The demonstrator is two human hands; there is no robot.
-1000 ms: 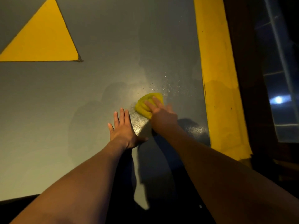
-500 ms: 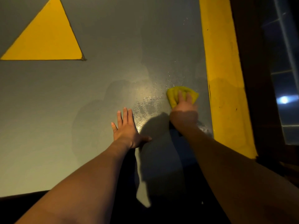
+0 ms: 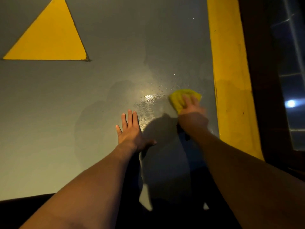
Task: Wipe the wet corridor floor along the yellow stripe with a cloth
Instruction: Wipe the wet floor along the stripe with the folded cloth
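A bunched yellow cloth [image 3: 177, 98] lies on the grey corridor floor, just left of the long yellow stripe [image 3: 231, 80]. My right hand [image 3: 192, 111] presses down on the cloth, its fingers laid over the top; the hand is motion-blurred and covers the cloth's near part. A glistening wet patch [image 3: 146, 104] with scattered droplets spreads to the left of the cloth. My left hand [image 3: 132, 131] rests flat on the floor beside the patch, fingers straight and thumb out to the right.
A yellow triangle [image 3: 49, 38] is painted on the floor at the upper left. Right of the stripe runs a dark brown frame [image 3: 264, 80] with glass [image 3: 293, 71] reflecting a light. My arms cast dark shadows over the near floor.
My right hand has slid the cloth rightwards from the middle of the wet patch toward the yellow stripe, leaving a smeared trail. My left hand has stayed planted.
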